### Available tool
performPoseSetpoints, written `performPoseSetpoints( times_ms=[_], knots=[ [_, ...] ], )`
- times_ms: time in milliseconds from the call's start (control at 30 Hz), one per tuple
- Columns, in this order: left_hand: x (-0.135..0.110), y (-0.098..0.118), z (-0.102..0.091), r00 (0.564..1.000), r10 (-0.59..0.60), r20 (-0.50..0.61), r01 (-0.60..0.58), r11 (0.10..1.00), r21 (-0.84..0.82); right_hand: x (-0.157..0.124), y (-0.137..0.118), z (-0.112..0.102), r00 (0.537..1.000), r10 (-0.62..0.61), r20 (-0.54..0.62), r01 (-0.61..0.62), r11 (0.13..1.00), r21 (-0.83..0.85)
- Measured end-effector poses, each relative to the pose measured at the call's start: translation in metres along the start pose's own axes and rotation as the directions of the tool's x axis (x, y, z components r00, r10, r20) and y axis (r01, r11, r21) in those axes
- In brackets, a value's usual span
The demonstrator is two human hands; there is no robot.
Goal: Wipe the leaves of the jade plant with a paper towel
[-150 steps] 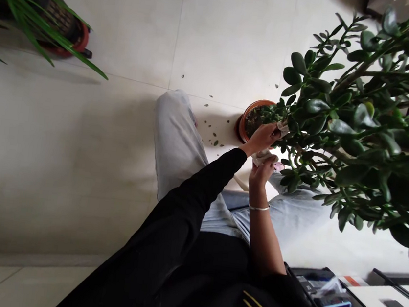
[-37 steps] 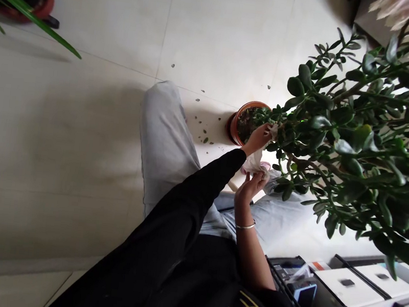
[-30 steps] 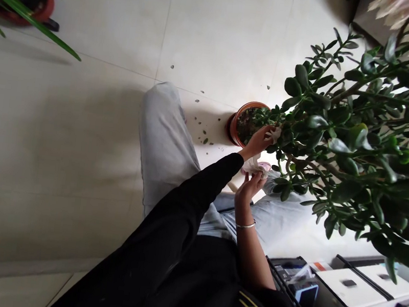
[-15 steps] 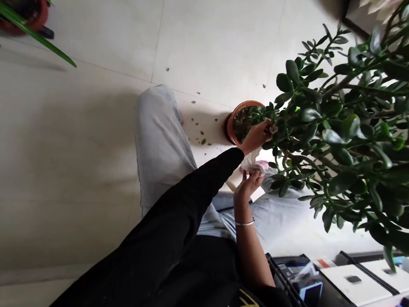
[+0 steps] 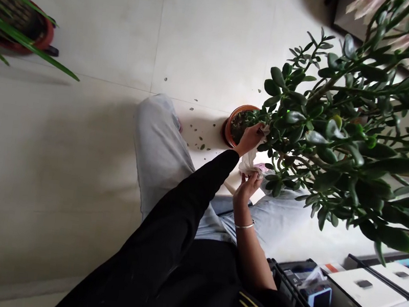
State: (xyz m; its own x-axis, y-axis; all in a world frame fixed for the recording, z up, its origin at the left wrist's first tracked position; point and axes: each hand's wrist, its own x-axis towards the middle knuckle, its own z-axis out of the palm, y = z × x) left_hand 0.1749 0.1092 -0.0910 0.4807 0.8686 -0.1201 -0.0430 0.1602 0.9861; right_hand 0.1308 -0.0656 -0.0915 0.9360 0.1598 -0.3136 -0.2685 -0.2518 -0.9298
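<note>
A large jade plant [image 5: 339,139] with thick green leaves grows from a terracotta pot [image 5: 228,126] on the pale tiled floor. My left hand [image 5: 249,138], in a black sleeve, is closed on a white cloth [image 5: 249,162] and presses it against a low leaf near the pot. Just below it, my right hand [image 5: 247,187], with a silver bracelet on the wrist, pinches the hanging lower end of the same cloth. My legs in light grey trousers [image 5: 160,148] stretch out beside the pot.
Small fallen leaves [image 5: 198,140] lie scattered on the tiles by the pot. A second potted plant with long narrow leaves [image 5: 23,24] stands at the upper left. A black rack with white boxes [image 5: 359,289] sits at the lower right.
The view has drifted slightly. My left hand has shifted a little along the low leaves with the cloth; my right hand stays under it on the cloth's end.
</note>
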Motion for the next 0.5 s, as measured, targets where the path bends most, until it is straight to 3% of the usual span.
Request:
performPoseSetpoints(
  times_ms=[333,500],
  knots=[
    [0.007,-0.003,0.006,0.984,-0.175,-0.034,0.149,0.913,-0.38,0.004,0.002,-0.002,1.0,-0.008,0.008,0.008,1.0,0.001],
    [-0.013,0.001,-0.008,0.964,-0.224,-0.14,0.129,0.861,-0.492,-0.002,0.002,0.001,0.999,0.008,0.04,-0.009,1.0,0.028]
  ],
)
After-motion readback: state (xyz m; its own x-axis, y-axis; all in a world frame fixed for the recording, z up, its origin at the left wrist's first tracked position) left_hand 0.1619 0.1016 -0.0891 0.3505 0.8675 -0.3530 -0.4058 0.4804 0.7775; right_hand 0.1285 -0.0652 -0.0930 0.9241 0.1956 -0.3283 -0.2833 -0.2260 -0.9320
